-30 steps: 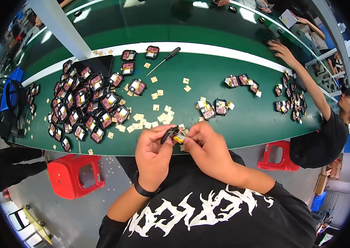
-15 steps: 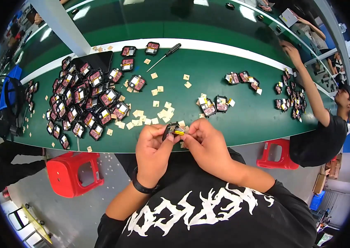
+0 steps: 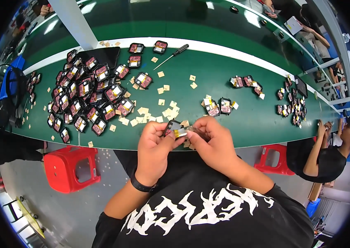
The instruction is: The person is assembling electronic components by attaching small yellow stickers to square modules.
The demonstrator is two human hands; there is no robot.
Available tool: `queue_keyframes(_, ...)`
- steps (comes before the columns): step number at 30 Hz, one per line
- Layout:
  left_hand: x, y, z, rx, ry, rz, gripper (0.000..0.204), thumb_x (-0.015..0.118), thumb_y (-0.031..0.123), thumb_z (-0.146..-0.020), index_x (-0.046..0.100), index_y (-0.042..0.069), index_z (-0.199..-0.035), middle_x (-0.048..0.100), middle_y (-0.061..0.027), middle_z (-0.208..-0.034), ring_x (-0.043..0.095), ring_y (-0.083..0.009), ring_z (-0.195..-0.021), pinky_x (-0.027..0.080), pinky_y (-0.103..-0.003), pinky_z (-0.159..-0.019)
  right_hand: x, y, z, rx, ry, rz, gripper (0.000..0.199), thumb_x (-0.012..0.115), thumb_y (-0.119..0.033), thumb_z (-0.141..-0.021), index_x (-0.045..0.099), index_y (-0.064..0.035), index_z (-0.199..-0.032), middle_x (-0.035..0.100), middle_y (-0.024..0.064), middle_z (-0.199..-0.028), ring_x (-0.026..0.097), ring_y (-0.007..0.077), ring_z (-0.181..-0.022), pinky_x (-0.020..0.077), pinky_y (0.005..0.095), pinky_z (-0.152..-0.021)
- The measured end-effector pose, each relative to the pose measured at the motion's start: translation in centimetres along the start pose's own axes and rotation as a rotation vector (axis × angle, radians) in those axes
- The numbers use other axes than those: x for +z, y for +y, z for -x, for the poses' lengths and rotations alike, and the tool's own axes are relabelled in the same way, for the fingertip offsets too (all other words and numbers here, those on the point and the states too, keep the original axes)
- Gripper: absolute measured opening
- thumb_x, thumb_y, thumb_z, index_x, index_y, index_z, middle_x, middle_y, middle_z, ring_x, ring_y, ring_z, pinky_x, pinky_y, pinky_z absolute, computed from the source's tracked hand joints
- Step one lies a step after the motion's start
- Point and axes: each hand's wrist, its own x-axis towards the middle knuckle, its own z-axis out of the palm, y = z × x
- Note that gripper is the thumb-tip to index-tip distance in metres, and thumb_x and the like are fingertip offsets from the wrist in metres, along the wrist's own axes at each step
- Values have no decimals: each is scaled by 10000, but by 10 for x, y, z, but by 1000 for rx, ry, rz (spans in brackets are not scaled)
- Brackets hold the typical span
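In front of my chest, over the near table edge, my left hand [image 3: 154, 149] grips a black device housing [image 3: 170, 126] between thumb and fingers. A silvery battery pack [image 3: 181, 132] with yellow tape shows at the housing, partly covered by my fingertips. My right hand [image 3: 213, 140] is closed in a pinch at the pack's right end, where a small pale piece shows at the fingertips. Beyond my hands lie two similar open housings [image 3: 225, 106] with red boards. Small square cream stickers [image 3: 143, 110] are scattered just left of them.
A large heap of open housings [image 3: 85, 87] covers the table's left part. A screwdriver [image 3: 171, 56] lies near the back edge. More housings [image 3: 293, 103] sit at the far right, near a seated co-worker [image 3: 327, 153]. Red stools [image 3: 69, 169] stand below the table.
The silvery pack now shows between my hands, where mostly yellow tape showed before. My right hand has shifted slightly right. The co-worker has drawn an outstretched arm back.
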Motion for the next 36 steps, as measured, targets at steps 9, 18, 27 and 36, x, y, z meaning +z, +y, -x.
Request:
queue_keyframes(9, 1, 0, 1, 17, -36, -76, 164, 554, -35, -1027, 492, -49, -1178, 668, -150, -1127, 700, -174, -1020, 613, -323, -937, -13, -5, -14, -257, -100, 21, 180, 762, -27, -905, 681, 0, -1063, 639, 77, -947, 640, 119, -821, 494, 273, -635)
queue_keyframes(18, -1, -5, 0, 90, -43, -154, 155, 560, -51, -1021, 499, -50, -1163, 666, -151, -1123, 689, -166, -1029, 605, -332, -935, -2, 15, -11, -72, -111, -235, 127, 730, -3, -917, 677, 8, -1032, 657, 73, -872, 589, 103, -694, 467, 274, -600)
queue_keyframes(27, -3, -5, -1, 101, -37, -48, 159, 560, -55, -1020, 498, -38, -1165, 661, -126, -1118, 677, -146, -1013, 593, -312, -920, -15, -1, -17, -189, -204, -20, 226, 762, 40, -881, 714, -10, -1096, 684, 45, -927, 670, 74, -800, 522, 238, -664)
queue_keyframes(36, 2, -11, -5, 158, -7, -61, 154, 548, -95, -1005, 488, -31, -1131, 655, -128, -1104, 673, -137, -1006, 593, -305, -894, -8, 15, -18, -118, -115, -96, 133, 742, -55, -946, 722, 9, -1062, 724, 71, -893, 633, 91, -672, 506, 255, -612)
